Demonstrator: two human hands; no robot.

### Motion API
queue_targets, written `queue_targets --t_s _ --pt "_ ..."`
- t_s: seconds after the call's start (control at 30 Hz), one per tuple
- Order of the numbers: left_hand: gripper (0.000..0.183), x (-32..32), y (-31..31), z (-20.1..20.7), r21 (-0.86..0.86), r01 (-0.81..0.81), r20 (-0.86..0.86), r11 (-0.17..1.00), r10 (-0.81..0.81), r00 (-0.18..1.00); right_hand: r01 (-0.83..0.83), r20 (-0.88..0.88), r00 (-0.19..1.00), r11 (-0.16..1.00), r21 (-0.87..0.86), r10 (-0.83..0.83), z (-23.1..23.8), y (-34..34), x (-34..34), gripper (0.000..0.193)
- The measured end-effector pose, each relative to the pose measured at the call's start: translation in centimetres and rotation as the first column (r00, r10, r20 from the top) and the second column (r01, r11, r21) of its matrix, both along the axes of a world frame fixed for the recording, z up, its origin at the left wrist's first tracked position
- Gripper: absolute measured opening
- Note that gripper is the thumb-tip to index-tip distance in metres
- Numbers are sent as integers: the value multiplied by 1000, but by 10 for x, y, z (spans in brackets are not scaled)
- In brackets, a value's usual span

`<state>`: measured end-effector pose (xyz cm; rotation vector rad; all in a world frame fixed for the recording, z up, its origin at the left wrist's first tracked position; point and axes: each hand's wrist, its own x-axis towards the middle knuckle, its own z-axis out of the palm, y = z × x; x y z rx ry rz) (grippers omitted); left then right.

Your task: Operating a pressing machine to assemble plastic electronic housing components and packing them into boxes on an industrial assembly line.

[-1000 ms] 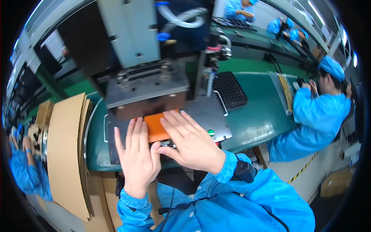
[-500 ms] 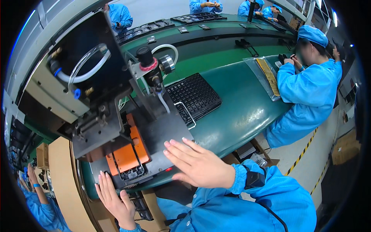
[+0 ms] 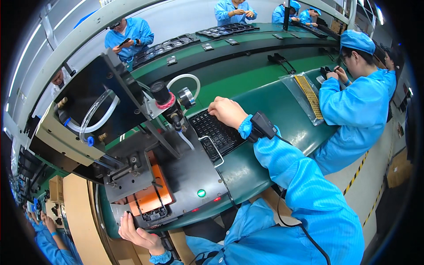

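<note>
My right hand (image 3: 227, 113) reaches over the black gridded tray (image 3: 215, 132), its fingers bent together at the tray's far edge. What the fingertips hold, if anything, is hidden. Near the front left corner of the press machine's base plate (image 3: 190, 172) is my left hand (image 3: 138, 233), fingers stretched out and holding nothing. Beside it, an orange fixture (image 3: 152, 194) sits under the dark press head (image 3: 132, 179), with a black part (image 3: 155, 214) at its front end.
A wire handle (image 3: 213, 151) stands between machine and tray. A round green light (image 3: 201, 193) glows on the base plate. To the right, a co-worker in blue (image 3: 353, 97) sits by a bagged yellow sheet (image 3: 308, 95). A cardboard panel (image 3: 79, 216) rises at left.
My right hand has moved from in front of the machine, up and right to the tray, its fingers now bent. My left hand stays by the base's front left corner.
</note>
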<state>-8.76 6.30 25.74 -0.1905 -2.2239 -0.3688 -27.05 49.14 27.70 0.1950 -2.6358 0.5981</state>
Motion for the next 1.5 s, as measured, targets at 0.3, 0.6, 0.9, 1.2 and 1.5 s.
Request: queue_targets --t_s 0.3,0.6,0.9,1.2,1.5 --pt "46 -2 -3 -3 -31 4 -20 1000 -4 1000 -106 243 967 990 93 81 18 0 -22 12" --pt "44 -7 18 16 -63 52 -244 997 -66 968 -29 104 984 714 -700 143 -13 103 -21 13" --pt "46 -19 19 11 -35 59 -299 998 -67 952 287 216 956 477 -831 -198 -24 206 36 16" --pt "48 -12 10 1 -57 -31 -311 998 11 950 646 43 716 639 -416 -696 -35 277 -32 8" --pt "51 -15 4 -8 -31 9 -286 999 -17 958 771 29 637 637 16 -771 -72 346 -68 8"
